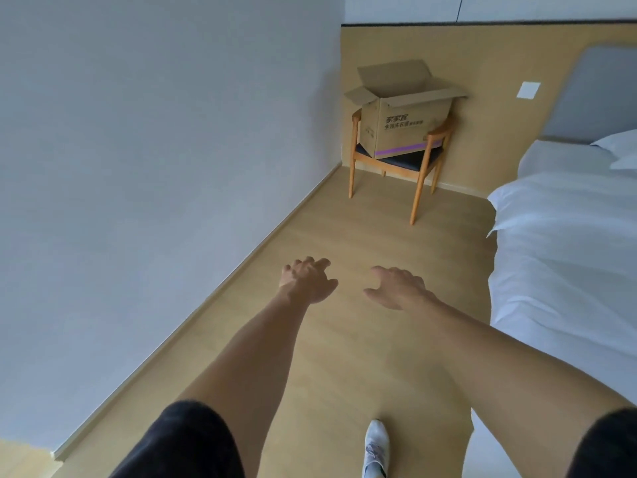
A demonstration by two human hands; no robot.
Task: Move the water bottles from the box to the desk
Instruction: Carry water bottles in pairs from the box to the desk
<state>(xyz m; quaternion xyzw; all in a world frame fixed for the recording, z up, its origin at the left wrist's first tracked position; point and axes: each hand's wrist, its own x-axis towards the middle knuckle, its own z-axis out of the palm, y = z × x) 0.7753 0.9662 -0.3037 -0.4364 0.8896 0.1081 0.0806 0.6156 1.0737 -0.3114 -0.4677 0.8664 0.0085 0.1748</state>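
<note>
A brown cardboard box point(405, 122) with printed lettering and a purple stripe sits on a wooden chair point(418, 188) in the far corner, its top flaps open. Its inside is hidden, so no water bottles show. No desk is in view. My left hand point(307, 279) and my right hand point(398, 286) reach forward over the floor, well short of the chair. Both hold nothing, fingers loosely curled.
A grey wall point(155, 150) runs along the left. A bed point(565, 243) with white sheets fills the right side. Between them a strip of light wooden floor point(362, 229) leads to the chair. My white shoe point(375, 450) shows at the bottom.
</note>
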